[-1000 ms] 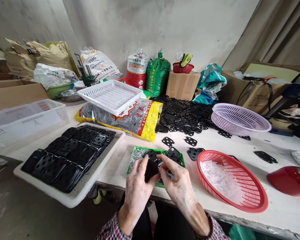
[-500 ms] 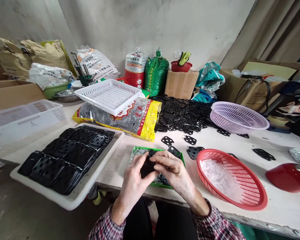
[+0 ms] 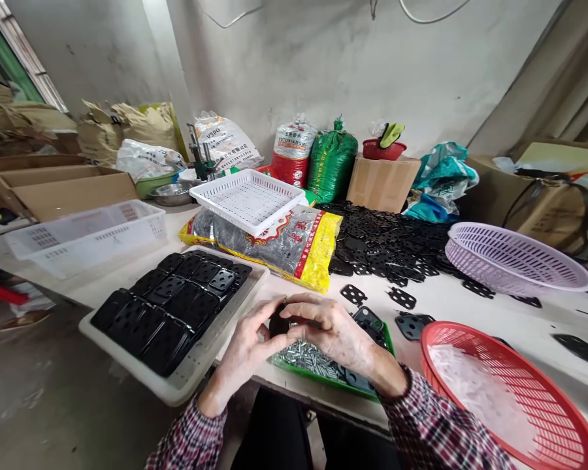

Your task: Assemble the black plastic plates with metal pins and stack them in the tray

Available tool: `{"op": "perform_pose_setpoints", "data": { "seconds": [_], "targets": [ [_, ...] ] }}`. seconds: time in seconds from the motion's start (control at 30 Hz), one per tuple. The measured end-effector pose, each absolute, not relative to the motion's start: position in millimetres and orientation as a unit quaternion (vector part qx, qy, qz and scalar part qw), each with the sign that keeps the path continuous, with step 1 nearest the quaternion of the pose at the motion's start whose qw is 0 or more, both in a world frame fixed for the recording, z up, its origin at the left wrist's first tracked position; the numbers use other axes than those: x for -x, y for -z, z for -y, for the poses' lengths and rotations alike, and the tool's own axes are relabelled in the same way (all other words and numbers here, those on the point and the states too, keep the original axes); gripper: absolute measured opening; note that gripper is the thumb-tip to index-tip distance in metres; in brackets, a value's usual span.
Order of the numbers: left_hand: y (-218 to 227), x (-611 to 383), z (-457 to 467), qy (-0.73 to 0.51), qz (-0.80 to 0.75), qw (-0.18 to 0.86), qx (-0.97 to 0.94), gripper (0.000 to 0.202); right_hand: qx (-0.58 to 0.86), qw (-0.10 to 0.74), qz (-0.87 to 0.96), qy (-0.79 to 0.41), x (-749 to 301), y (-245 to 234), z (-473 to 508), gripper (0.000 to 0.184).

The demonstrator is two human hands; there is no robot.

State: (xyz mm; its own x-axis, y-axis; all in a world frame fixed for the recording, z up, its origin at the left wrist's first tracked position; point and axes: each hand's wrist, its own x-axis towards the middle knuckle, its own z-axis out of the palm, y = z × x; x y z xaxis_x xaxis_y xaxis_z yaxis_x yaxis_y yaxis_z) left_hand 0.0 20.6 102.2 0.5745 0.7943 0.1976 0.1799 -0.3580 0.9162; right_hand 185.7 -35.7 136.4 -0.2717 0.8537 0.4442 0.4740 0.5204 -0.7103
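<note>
Both my hands hold one small black plastic plate point(image 3: 277, 324) at the table's front edge. My left hand point(image 3: 245, 349) pinches it from the left; my right hand point(image 3: 330, 329) curls over it from the right. Under my right hand lies a green tray point(image 3: 323, 375) with small metal screws and a few black plates. To the left, a white tray point(image 3: 186, 382) carries rows of stacked black plates point(image 3: 171, 307). A heap of loose black plates point(image 3: 387, 245) lies further back on the table.
A red basket point(image 3: 514, 405) with clear bits stands at the right and a lilac basket point(image 3: 514, 258) behind it. A yellow bag point(image 3: 284, 245) bears a white mesh tray point(image 3: 247, 199). Another white basket point(image 3: 85, 235), boxes and sacks line the left and back.
My hands with the black plate moved left, off the green tray's middle toward the white tray. The camera view shifted left and up.
</note>
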Motion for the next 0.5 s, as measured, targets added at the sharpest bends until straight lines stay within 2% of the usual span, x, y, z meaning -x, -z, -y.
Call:
{"op": "perform_pose_setpoints", "data": {
  "seconds": [0.27,0.4,0.5],
  "targets": [
    [-92,13,-33,-0.341,-0.336,0.429,-0.766,0.057,0.466,0.413,0.751,-0.218,-171,-125,20,0.03],
    [-96,15,-36,-0.328,-0.32,0.479,-0.748,0.055,0.443,0.407,0.77,-0.213,-172,-122,15,0.031],
    [-98,16,-39,-0.329,-0.327,0.46,-0.757,0.054,0.442,0.386,0.783,-0.205,-174,-125,13,0.032]
  ]
}}
